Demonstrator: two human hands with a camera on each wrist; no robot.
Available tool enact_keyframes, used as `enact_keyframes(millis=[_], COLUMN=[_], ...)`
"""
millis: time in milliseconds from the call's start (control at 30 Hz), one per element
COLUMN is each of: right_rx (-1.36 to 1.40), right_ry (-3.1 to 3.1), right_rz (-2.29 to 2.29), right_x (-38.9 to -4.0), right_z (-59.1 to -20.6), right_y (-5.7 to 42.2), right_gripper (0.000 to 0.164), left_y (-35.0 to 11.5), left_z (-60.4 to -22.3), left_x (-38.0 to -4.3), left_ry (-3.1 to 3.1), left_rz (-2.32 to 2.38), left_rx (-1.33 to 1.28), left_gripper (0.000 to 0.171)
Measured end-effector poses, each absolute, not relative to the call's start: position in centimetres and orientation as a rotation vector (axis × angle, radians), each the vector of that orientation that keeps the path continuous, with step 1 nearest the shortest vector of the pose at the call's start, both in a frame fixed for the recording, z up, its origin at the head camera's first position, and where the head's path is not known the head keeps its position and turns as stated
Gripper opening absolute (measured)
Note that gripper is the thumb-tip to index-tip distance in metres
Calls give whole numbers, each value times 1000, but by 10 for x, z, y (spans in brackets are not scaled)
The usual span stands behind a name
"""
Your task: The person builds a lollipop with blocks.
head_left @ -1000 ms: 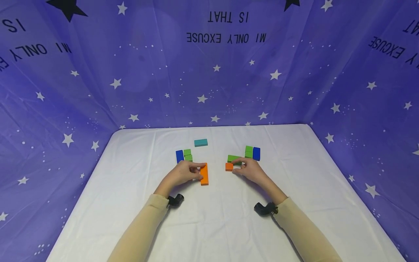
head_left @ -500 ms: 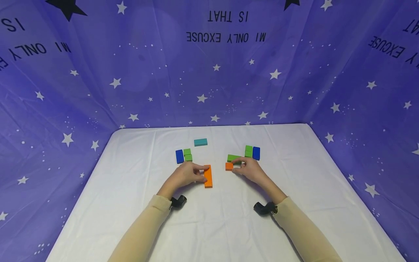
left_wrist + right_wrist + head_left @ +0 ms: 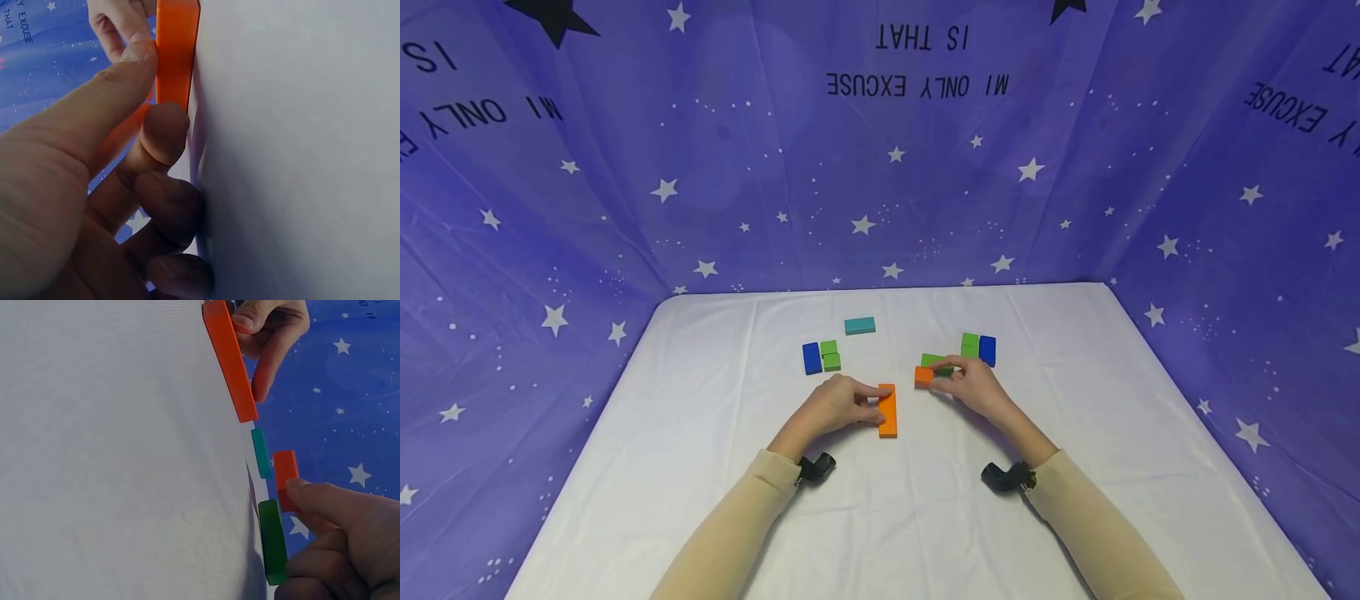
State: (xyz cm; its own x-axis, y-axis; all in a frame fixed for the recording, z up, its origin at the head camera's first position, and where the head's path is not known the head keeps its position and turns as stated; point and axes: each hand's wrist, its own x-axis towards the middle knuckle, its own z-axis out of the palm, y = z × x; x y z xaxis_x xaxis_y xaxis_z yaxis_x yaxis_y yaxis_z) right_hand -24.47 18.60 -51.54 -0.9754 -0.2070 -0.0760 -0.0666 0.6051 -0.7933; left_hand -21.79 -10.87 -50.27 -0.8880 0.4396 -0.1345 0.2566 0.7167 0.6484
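Observation:
My left hand (image 3: 841, 403) pinches a long orange block (image 3: 888, 418) between thumb and fingers; the block lies flat, long side pointing away from me. In the left wrist view the thumb presses one side of this orange block (image 3: 177, 56), close over the cloth. A small orange block (image 3: 922, 378) is pinched by my right hand (image 3: 976, 388). The right wrist view has that small block (image 3: 285, 464) raised off the table, above the level of a green block (image 3: 272, 540). Partly covered by the right fingers, this green block (image 3: 931, 361) lies just behind.
On the left stand a blue block (image 3: 812, 358) and two small green blocks (image 3: 831, 362). A teal block (image 3: 860, 326) lies farther back. Right of centre are another blue block (image 3: 988, 351) and green blocks (image 3: 970, 342). Starry purple cloth (image 3: 880, 183) walls the white table (image 3: 880, 525).
My left hand has brought the long orange block rightward and slightly nearer to me. The small orange block has risen a little in my right hand, which otherwise hardly moved.

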Motion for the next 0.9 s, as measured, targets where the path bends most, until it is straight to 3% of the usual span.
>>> enact_keyframes(millis=[900], right_rx=[-270], right_ry=[2635], right_rz=[-1389], right_x=[-242], right_z=[-517], right_y=[168], right_gripper=[39], left_y=[-81], left_z=[-507], left_x=[-203], left_ry=[2733], left_rz=[844], left_rx=[721], left_gripper=[48])
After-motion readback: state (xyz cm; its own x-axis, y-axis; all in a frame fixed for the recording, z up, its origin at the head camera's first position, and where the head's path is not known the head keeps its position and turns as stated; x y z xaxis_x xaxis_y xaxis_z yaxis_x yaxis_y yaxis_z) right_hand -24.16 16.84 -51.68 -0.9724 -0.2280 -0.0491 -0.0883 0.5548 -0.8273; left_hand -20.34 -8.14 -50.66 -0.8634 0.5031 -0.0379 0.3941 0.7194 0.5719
